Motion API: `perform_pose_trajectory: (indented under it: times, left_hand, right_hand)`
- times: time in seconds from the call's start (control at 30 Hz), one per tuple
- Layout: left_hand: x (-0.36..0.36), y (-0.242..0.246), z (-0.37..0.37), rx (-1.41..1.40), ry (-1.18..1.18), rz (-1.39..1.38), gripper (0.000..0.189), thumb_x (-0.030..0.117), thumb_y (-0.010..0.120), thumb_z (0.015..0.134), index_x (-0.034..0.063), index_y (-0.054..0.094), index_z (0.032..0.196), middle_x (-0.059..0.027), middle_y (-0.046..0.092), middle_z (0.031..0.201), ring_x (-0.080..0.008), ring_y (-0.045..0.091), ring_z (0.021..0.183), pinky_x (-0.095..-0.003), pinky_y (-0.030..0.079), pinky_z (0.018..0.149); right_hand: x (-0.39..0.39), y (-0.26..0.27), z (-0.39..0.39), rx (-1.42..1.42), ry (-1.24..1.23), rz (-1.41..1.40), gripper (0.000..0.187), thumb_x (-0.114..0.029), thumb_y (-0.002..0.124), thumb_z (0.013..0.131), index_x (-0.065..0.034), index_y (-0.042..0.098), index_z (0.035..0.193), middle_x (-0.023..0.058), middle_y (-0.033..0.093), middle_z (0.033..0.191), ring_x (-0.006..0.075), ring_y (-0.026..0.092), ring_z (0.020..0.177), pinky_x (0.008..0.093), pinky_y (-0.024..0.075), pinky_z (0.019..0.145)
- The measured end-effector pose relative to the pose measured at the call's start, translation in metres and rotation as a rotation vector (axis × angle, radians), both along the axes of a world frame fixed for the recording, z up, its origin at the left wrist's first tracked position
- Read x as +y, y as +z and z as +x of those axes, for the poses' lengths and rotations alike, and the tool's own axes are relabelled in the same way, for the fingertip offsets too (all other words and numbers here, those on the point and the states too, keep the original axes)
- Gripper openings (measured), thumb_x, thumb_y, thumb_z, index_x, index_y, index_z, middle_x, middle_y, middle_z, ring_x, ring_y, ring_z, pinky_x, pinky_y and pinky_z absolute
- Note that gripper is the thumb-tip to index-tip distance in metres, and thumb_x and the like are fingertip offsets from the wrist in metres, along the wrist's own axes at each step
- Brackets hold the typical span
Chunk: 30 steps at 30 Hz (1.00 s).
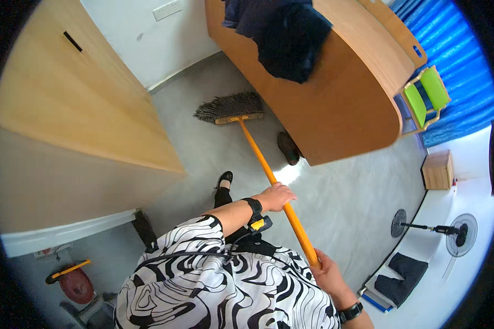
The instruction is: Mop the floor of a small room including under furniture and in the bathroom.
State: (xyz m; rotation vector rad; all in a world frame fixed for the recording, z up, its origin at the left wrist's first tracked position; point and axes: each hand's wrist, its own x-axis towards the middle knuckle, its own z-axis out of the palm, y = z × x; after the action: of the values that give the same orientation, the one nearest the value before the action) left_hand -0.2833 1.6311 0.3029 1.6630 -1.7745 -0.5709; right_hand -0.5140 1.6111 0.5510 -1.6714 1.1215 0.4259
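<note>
My left hand (pixel 276 196) grips the middle of an orange pole, the handle of a push broom (pixel 258 153). Near the upper end of the same pole, beside my body, my right hand (pixel 326 269) is closed around it. The broom's wide head with dark grey bristles (pixel 230 106) rests on the grey floor between a wooden cabinet and a brown desk. A dark shoe (pixel 288 148) lies on the floor by the desk panel, to the right of the handle.
The wooden cabinet (pixel 94 94) stands at left, the curved desk (pixel 337 107) with dark clothes (pixel 292 41) over it at upper right. Farther right are a green chair (pixel 434 88), a small wooden cabinet (pixel 437 169) and a standing fan (pixel 461 235). A blue curtain (pixel 465 70) hangs behind.
</note>
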Motion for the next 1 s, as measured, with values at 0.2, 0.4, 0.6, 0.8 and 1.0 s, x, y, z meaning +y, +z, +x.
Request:
perform_pose_trajectory:
  times: [0.2, 0.4, 0.6, 0.8, 1.0]
  left_hand:
    - [0.014, 0.015, -0.124, -0.121, -0.189, 0.168, 0.012, 0.02, 0.062, 0.063, 0.0169, 0.061, 0.074, -0.0021, 0.06, 0.079, -0.0231, 0.056, 0.084, -0.041, 0.039, 0.076]
    - [0.033, 0.071, -0.224, 0.013, -0.494, 0.162, 0.018, 0.018, 0.063, 0.055, 0.0107, 0.062, 0.072, -0.0096, 0.061, 0.067, -0.0306, 0.06, 0.072, -0.0445, 0.043, 0.066]
    - [0.062, 0.059, -0.265, 0.45, -0.56, 0.205, 0.029, 0.027, 0.066, 0.058, 0.0089, 0.064, 0.08, -0.0112, 0.063, 0.077, -0.0316, 0.06, 0.08, -0.0451, 0.044, 0.072]
    - [0.096, 0.022, -0.247, 0.23, -0.384, 0.193, 0.02, 0.023, 0.064, 0.062, 0.0108, 0.064, 0.078, -0.0101, 0.062, 0.076, -0.0315, 0.059, 0.08, -0.0435, 0.043, 0.073]
    - [0.117, -0.019, -0.196, -0.229, 0.11, 0.116, 0.007, 0.018, 0.061, 0.068, 0.0146, 0.062, 0.074, -0.0046, 0.06, 0.078, -0.0254, 0.056, 0.08, -0.0424, 0.039, 0.072]
  right_hand:
    - [0.013, 0.06, -0.115, 0.115, -0.045, 0.182, 0.048, -0.005, 0.055, 0.078, -0.0006, 0.043, 0.124, 0.0069, 0.058, 0.087, 0.0106, 0.054, 0.07, 0.0232, 0.0446, 0.061]
    - [0.019, 0.172, -0.16, 0.417, 0.071, 0.157, 0.046, -0.017, 0.053, 0.084, -0.003, 0.045, 0.126, 0.0056, 0.061, 0.081, 0.0129, 0.054, 0.062, 0.0252, 0.0444, 0.055]
    - [0.035, 0.171, -0.204, 0.39, 0.169, 0.089, 0.05, -0.007, 0.053, 0.077, -0.004, 0.046, 0.127, 0.0051, 0.059, 0.076, 0.0108, 0.049, 0.052, 0.0248, 0.0418, 0.047]
    - [0.071, 0.102, -0.23, 0.231, 0.118, 0.08, 0.05, -0.016, 0.061, 0.081, -0.0013, 0.042, 0.125, 0.011, 0.064, 0.092, 0.0179, 0.061, 0.082, 0.0276, 0.0474, 0.075]
    - [0.077, 0.025, -0.19, 0.019, 0.15, -0.036, 0.05, -0.016, 0.061, 0.08, -0.0005, 0.043, 0.124, 0.0169, 0.06, 0.104, 0.0234, 0.059, 0.096, 0.0319, 0.045, 0.083]
